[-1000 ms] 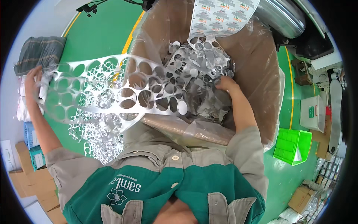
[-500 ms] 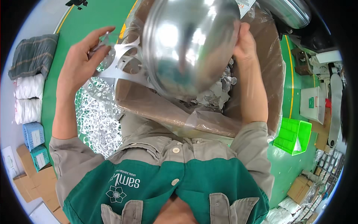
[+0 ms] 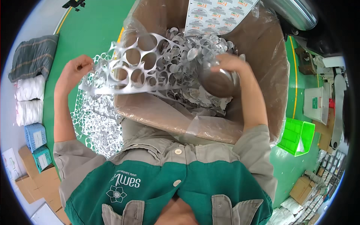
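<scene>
From my left hand (image 3: pixel 75 73), closed in a pinch at its edge, a silvery foil strip (image 3: pixel 138 89) punched with round holes stretches over the box. Part of the strip is blurred, and its far end runs into the box. My right hand (image 3: pixel 233 63) is down inside the box, its fingers bent over the rim of a round, shiny metal bowl (image 3: pixel 219 81) smeared by motion. Around the bowl lie many loose foil discs (image 3: pixel 215 41). The cardboard box (image 3: pixel 262 82) has a clear plastic liner and stands right in front of me.
Printed foil sheeting (image 3: pixel 217 18) hangs over the box's far edge. A heap of punched foil scrap (image 3: pixel 101 131) lies on the floor at left. A metal cylinder (image 3: pixel 294 15) is at the far right, with a green crate (image 3: pixel 296 137) nearer. Packs and cartons (image 3: pixel 37 180) line the left wall.
The metal bowl has gone from high in front of me down into the box with my right hand. My left hand has moved slightly lower, and more of the punched strip shows, stretched out.
</scene>
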The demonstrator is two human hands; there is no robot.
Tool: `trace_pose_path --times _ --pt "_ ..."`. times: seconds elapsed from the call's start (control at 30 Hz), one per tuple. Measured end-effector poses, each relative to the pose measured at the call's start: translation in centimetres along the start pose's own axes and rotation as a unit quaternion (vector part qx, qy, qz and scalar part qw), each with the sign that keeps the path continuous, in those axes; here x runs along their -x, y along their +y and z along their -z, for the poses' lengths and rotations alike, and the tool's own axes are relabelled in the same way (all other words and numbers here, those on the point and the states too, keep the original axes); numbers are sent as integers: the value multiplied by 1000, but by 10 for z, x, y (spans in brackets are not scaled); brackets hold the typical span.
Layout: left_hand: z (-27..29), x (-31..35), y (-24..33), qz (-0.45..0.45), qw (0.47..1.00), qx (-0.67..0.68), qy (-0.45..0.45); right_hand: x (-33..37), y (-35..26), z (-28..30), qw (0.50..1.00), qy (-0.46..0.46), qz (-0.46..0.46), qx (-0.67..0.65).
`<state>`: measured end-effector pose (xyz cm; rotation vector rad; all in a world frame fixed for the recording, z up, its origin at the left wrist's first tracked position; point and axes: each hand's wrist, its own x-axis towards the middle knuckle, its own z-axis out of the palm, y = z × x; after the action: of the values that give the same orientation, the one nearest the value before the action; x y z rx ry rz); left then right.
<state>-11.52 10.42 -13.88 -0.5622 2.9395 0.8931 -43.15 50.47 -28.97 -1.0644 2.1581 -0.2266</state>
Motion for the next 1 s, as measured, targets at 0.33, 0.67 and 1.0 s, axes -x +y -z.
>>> trace_pose_path --times 0.33,0.67,1.0 --pt "1 -2 1 12 832 513 210 -17 54 1 546 304 94 -775" --pt "54 10 73 -80 843 525 88 12 20 -2 979 203 2 6" --pt "67 35 119 -274 843 426 182 13 -56 20 601 -24 294 -743"
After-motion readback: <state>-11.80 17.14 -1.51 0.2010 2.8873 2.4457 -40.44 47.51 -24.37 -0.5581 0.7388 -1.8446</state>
